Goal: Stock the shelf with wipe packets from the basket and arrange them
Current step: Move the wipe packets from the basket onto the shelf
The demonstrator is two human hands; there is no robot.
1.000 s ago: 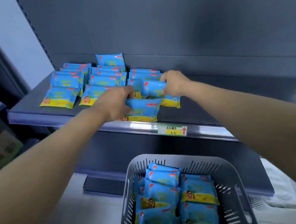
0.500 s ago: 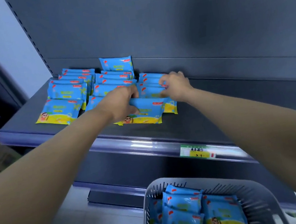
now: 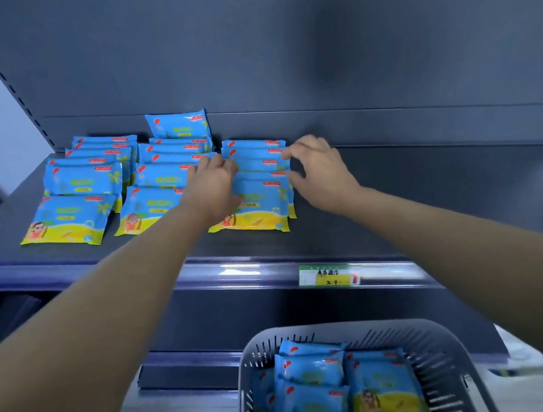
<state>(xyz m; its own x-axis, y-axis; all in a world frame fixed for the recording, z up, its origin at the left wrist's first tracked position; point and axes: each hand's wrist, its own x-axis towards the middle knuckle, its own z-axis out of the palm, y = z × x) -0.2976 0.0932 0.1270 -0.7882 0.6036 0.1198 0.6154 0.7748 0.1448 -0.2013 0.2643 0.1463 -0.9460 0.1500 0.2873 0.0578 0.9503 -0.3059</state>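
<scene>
Blue and yellow wipe packets lie in three overlapping rows on the dark grey shelf (image 3: 401, 209). My left hand (image 3: 215, 185) rests on the left side of the front packet (image 3: 260, 207) of the right row, fingers curled over the packets behind it. My right hand (image 3: 319, 172) hovers at the right edge of that row, fingers spread and holding nothing. The left row (image 3: 74, 211) and the middle row (image 3: 155, 200) lie untouched. One packet (image 3: 180, 128) stands upright against the back panel. The grey basket (image 3: 441, 356) below holds several more packets (image 3: 310, 404).
A green and yellow price tag (image 3: 327, 276) sits on the shelf's front rail. The right half of the shelf is bare. A neighbouring dark shelf unit stands at the far left. Something white lies on the floor at the right of the basket.
Both hands pushed the front packet back onto the shelf into the right row. My right hand has let go and opened beside the row. The view tilted up, so the basket sits lower.
</scene>
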